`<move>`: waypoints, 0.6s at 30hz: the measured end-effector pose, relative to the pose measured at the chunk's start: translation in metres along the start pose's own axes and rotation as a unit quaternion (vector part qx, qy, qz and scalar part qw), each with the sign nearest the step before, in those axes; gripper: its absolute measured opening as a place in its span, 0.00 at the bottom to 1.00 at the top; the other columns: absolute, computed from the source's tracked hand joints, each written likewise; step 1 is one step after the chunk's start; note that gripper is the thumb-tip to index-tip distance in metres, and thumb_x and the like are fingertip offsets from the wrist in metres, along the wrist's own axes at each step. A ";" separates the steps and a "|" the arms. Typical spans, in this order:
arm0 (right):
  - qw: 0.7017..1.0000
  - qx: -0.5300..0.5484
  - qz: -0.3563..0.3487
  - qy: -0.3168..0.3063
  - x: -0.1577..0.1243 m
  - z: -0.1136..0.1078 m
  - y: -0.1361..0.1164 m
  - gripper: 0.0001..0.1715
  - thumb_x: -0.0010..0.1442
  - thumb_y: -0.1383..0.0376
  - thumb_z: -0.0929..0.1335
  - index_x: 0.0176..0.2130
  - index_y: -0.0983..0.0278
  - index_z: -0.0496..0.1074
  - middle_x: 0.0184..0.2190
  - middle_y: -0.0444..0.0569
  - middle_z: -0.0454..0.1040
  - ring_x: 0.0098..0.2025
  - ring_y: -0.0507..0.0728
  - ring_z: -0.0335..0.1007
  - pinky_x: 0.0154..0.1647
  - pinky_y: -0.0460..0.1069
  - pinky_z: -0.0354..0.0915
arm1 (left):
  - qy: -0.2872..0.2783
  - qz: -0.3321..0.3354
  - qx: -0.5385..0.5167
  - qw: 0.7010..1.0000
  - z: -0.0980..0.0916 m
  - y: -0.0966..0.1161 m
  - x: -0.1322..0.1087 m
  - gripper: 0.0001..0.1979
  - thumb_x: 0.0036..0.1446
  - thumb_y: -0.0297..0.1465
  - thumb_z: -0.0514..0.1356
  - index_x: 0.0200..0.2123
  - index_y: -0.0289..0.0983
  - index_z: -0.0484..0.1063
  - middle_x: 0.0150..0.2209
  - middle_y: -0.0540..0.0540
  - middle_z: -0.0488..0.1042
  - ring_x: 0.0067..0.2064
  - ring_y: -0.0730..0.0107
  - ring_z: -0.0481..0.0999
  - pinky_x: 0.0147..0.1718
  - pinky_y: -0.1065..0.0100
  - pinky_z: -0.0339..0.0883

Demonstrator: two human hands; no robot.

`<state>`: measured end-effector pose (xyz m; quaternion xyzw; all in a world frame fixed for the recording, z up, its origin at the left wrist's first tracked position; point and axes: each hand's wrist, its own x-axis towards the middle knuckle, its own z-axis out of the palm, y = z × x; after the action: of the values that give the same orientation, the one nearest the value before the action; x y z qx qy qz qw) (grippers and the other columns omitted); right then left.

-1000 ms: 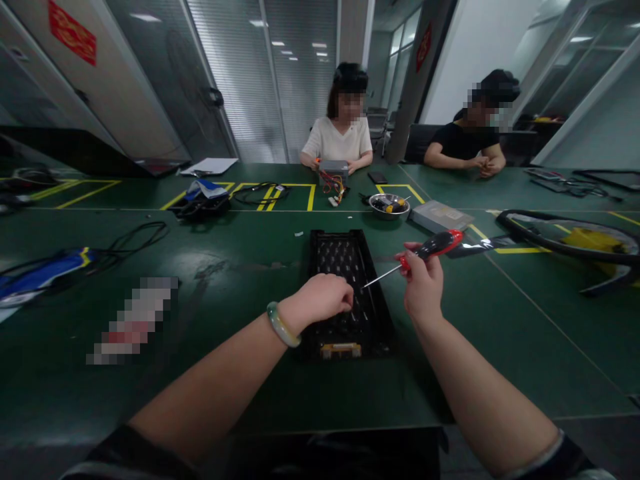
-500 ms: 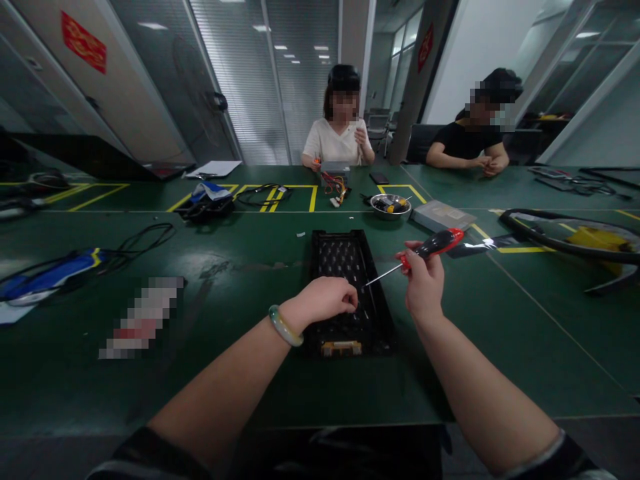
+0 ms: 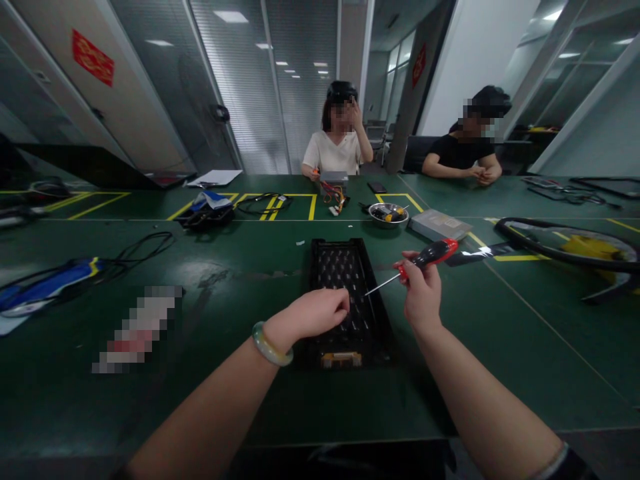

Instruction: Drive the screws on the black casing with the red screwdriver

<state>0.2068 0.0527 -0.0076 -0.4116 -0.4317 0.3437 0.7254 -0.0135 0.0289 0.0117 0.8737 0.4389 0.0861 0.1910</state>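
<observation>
A black rectangular plastic panel point(image 3: 371, 313) with a patterned inner face lies on the green table in front of me. At its near end is a small yellowish-brown part point(image 3: 342, 359). My left hand point(image 3: 320, 313) is above the panel's left side, its fingers curled closed; whatever they hold, if anything, is hidden. Right of the panel, my right hand point(image 3: 423, 293) grips a screwdriver point(image 3: 434, 252) with a red and black handle. The screwdriver's thin metal shaft slants down to the left, its tip over the panel. Whether the tip touches the panel I cannot tell.
Beyond the panel stand a metal bowl point(image 3: 389, 215) with tools and a flat grey metal box point(image 3: 440, 225). A black curved frame point(image 3: 565, 250) lies at right. Blue-and-black items with cables point(image 3: 50, 287) and a pixelated object point(image 3: 140, 330) lie left. Two people sit opposite.
My left hand has shifted slightly left over the panel. My right hand keeps the screwdriver in nearly the same pose. The person opposite has raised a hand to the head. The view has tilted up slightly.
</observation>
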 end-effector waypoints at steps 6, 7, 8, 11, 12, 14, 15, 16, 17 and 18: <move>1.000 -0.002 0.005 -0.001 -0.001 0.002 -0.002 0.15 0.55 0.59 0.71 0.42 0.62 0.73 0.31 0.45 0.76 0.31 0.52 0.69 0.30 0.47 0.57 | -0.005 -0.017 -0.049 0.999 -0.008 -0.003 -0.015 0.04 0.58 0.31 0.57 0.35 0.39 0.71 0.33 0.49 0.76 0.33 0.69 0.74 0.31 0.70 0.61; 1.000 -0.002 0.004 -0.002 -0.001 0.002 -0.002 0.15 0.55 0.59 0.71 0.42 0.62 0.73 0.31 0.45 0.76 0.31 0.52 0.69 0.30 0.47 0.57 | 0.000 -0.029 -0.067 0.997 -0.009 -0.004 -0.016 0.04 0.57 0.31 0.57 0.35 0.39 0.71 0.33 0.50 0.76 0.33 0.69 0.74 0.30 0.70 0.61; 1.000 -0.003 0.003 -0.004 -0.002 0.002 -0.002 0.15 0.55 0.59 0.71 0.42 0.62 0.73 0.31 0.45 0.76 0.31 0.52 0.69 0.30 0.47 0.58 | 0.007 -0.042 -0.089 0.995 -0.010 -0.004 -0.018 0.04 0.57 0.32 0.57 0.35 0.39 0.71 0.33 0.50 0.76 0.32 0.70 0.74 0.30 0.70 0.61; 1.000 -0.001 0.005 -0.004 -0.003 0.003 -0.002 0.14 0.55 0.59 0.71 0.42 0.62 0.73 0.31 0.45 0.75 0.31 0.52 0.69 0.30 0.47 0.58 | 0.030 -0.074 -0.151 0.985 -0.012 -0.004 -0.023 0.05 0.58 0.33 0.57 0.36 0.39 0.71 0.34 0.51 0.77 0.32 0.70 0.75 0.30 0.70 0.63; 1.000 -0.002 0.006 -0.003 -0.003 0.003 -0.002 0.14 0.55 0.59 0.71 0.42 0.62 0.73 0.31 0.45 0.75 0.31 0.52 0.69 0.30 0.47 0.58 | 0.040 -0.082 -0.168 0.982 -0.012 -0.005 -0.025 0.05 0.58 0.33 0.58 0.36 0.39 0.71 0.34 0.51 0.77 0.33 0.69 0.75 0.31 0.69 0.64; 1.000 -0.005 0.009 -0.001 -0.002 0.002 -0.001 0.15 0.55 0.59 0.71 0.42 0.62 0.73 0.31 0.45 0.76 0.31 0.52 0.69 0.30 0.47 0.58 | 0.057 -0.094 -0.193 0.975 -0.012 -0.006 -0.028 0.06 0.58 0.34 0.58 0.37 0.39 0.71 0.34 0.50 0.77 0.34 0.69 0.76 0.32 0.69 0.65; 1.000 -0.006 0.009 0.000 -0.002 0.002 0.000 0.15 0.55 0.59 0.71 0.42 0.62 0.73 0.31 0.45 0.76 0.31 0.52 0.69 0.30 0.47 0.58 | 0.065 -0.097 -0.205 0.972 -0.011 -0.007 -0.030 0.06 0.58 0.34 0.58 0.37 0.39 0.71 0.35 0.50 0.77 0.35 0.68 0.76 0.33 0.68 0.65; 1.000 -0.008 0.009 0.001 -0.001 0.002 0.000 0.15 0.55 0.58 0.71 0.42 0.62 0.73 0.31 0.45 0.76 0.31 0.52 0.69 0.30 0.47 0.57 | 0.073 -0.099 -0.215 0.969 -0.010 -0.009 -0.031 0.06 0.58 0.34 0.58 0.37 0.38 0.71 0.35 0.49 0.78 0.36 0.68 0.76 0.34 0.68 0.66; 1.000 -0.009 0.009 0.001 -0.001 0.001 0.001 0.16 0.55 0.58 0.71 0.42 0.62 0.73 0.31 0.45 0.76 0.31 0.52 0.69 0.30 0.47 0.57 | 0.079 -0.099 -0.225 0.966 -0.009 -0.010 -0.032 0.06 0.58 0.33 0.58 0.37 0.38 0.71 0.37 0.48 0.78 0.37 0.68 0.76 0.35 0.68 0.67; 1.000 -0.010 0.009 0.002 -0.001 0.001 0.001 0.16 0.55 0.58 0.71 0.42 0.62 0.73 0.31 0.45 0.76 0.31 0.52 0.68 0.30 0.47 0.57 | 0.082 -0.097 -0.232 0.964 -0.007 -0.012 -0.033 0.06 0.58 0.33 0.58 0.37 0.38 0.71 0.38 0.48 0.78 0.38 0.68 0.77 0.36 0.68 0.67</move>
<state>0.2057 0.0528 -0.0087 -0.4238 -0.4300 0.3452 0.7185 -0.0439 0.0111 0.0141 0.7483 0.5040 0.2383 0.3595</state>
